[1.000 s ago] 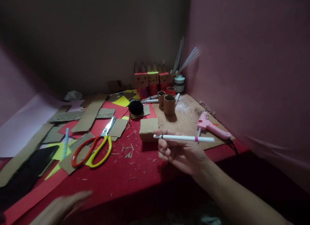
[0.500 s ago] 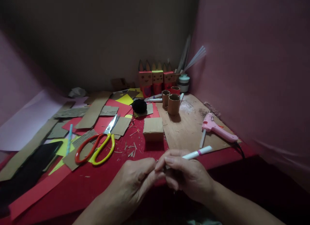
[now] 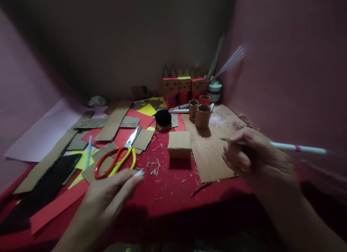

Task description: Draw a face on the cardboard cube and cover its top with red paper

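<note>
My right hand (image 3: 252, 158) grips a white marker (image 3: 306, 148) with a purple band, its long end pointing right. A thin dark tip shows at the front of the fingers. My left hand (image 3: 114, 194), at the lower left, pinches a small white piece like a marker cap (image 3: 139, 173) between thumb and finger. Between the hands, farther back, a small cardboard box (image 3: 179, 145) sits on the red tablecloth (image 3: 168, 194). Just beyond my left hand lie scissors (image 3: 116, 159) with red and yellow handles.
Cardboard tubes (image 3: 202, 117) stand on a brown board (image 3: 211, 158). Behind them are box-headed figures (image 3: 170, 86) with ears and a pale jar (image 3: 215, 92). A black yarn ball (image 3: 163, 117), cardboard strips (image 3: 115, 120), red paper (image 3: 58, 208) and a black phone-like slab (image 3: 51, 187) lie leftward.
My hands were together over the table's front edge and have moved apart. The right went right with the marker, now covering the pink glue gun; the left went left with the white piece.
</note>
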{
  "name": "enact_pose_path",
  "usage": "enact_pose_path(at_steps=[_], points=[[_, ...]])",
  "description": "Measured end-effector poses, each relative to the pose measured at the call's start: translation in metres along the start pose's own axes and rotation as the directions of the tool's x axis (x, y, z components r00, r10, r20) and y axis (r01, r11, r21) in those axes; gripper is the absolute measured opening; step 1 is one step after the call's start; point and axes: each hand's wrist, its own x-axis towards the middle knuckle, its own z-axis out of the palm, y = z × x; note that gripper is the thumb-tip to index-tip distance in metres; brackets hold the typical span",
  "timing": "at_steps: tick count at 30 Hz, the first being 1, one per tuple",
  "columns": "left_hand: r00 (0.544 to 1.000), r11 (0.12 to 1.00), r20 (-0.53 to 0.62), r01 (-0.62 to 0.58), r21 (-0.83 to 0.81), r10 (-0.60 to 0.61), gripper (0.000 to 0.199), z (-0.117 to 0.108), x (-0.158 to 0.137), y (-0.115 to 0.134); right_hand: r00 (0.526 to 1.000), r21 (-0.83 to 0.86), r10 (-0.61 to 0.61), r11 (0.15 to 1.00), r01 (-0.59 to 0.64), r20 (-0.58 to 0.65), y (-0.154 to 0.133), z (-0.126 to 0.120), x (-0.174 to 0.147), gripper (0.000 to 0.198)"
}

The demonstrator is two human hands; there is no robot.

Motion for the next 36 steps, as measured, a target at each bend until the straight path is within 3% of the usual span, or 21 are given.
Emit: enact_pose_path(at_steps=[1, 3, 4, 5, 7, 11, 15, 18, 20, 22, 25, 27, 32, 36], points=[[1.0, 0.992, 0.027, 0.002, 0.127, -0.006, 0.035, -0.001, 0.01, -0.007, 0.998, -0.176, -0.057, 0.983, 0.055, -0.004, -0.001, -0.001, 0.01, 0.015], [0.993, 0.907, 0.073, 0.058, 0.417, -0.097, 0.035, 0.001, 0.033, -0.018, 0.988, -0.503, -0.135, 0.85, 0.154, 0.073, 0.005, -0.001, 0.03, 0.011], [0.988, 0.879, 0.08, 0.077, 0.471, -0.129, 0.035, 0.004, 0.045, -0.023, 0.974, -0.604, -0.157, 0.764, 0.224, 0.163, 0.012, 0.0, 0.039, 0.016], [0.987, 0.865, 0.084, 0.081, 0.495, -0.14, 0.034, 0.009, 0.057, -0.028, 0.962, -0.666, -0.143, 0.697, 0.266, 0.234, 0.019, 0.0, 0.047, 0.032], [0.981, 0.854, 0.115, 0.073, 0.515, -0.154, 0.025, 0.019, 0.075, -0.033, 0.946, -0.732, 0.018, 0.638, 0.238, 0.323, 0.034, 0.002, 0.06, 0.052], [0.978, 0.856, 0.117, 0.089, 0.51, -0.171, 0.018, 0.033, 0.091, -0.033, 0.933, -0.812, 0.176, 0.56, 0.168, 0.314, 0.051, 0.003, 0.069, 0.063], [0.989, 0.91, 0.069, 0.09, 0.404, -0.128, 0.021, 0.03, 0.09, -0.022, 0.937, -0.79, 0.217, 0.607, 0.091, 0.274, 0.046, 0.006, 0.07, 0.059], [0.991, 0.971, 0.099, 0.066, 0.23, -0.09, 0.036, 0.021, 0.088, -0.007, 0.951, -0.677, 0.187, 0.736, 0.032, 0.247, 0.035, 0.011, 0.078, 0.057], [0.981, 0.999, 0.185, 0.048, 0.025, -0.052, 0.037, 0.016, 0.089, 0.003, 0.948, -0.541, 0.194, 0.841, -0.029, 0.25, 0.028, 0.015, 0.087, 0.056], [0.943, 0.956, 0.332, 0.078, -0.284, 0.022, 0.053, 0.016, 0.092, 0.009, 0.939, -0.418, 0.207, 0.905, -0.077, 0.275, 0.025, 0.02, 0.094, 0.054], [0.894, 0.763, 0.434, 0.201, -0.614, 0.114, 0.077, 0.023, 0.096, 0.01, 0.93, -0.342, 0.192, 0.936, -0.079, 0.312, 0.026, 0.024, 0.101, 0.052], [0.915, 0.741, 0.397, 0.211, -0.637, 0.08, 0.074, 0.031, 0.097, 0.008, 0.927, -0.327, 0.187, 0.942, -0.075, 0.326, 0.03, 0.026, 0.102, 0.055], [0.978, 0.832, 0.179, 0.188, -0.522, -0.108, 0.069, 0.043, 0.093, 0.006, 0.924, -0.426, 0.22, 0.902, -0.071, 0.313, 0.037, 0.029, 0.099, 0.061], [0.993, 0.911, 0.07, 0.119, -0.394, -0.099, 0.043, 0.044, 0.089, 0.003, 0.953, -0.484, 0.175, 0.874, -0.035, 0.248, 0.041, 0.027, 0.097, 0.058]])
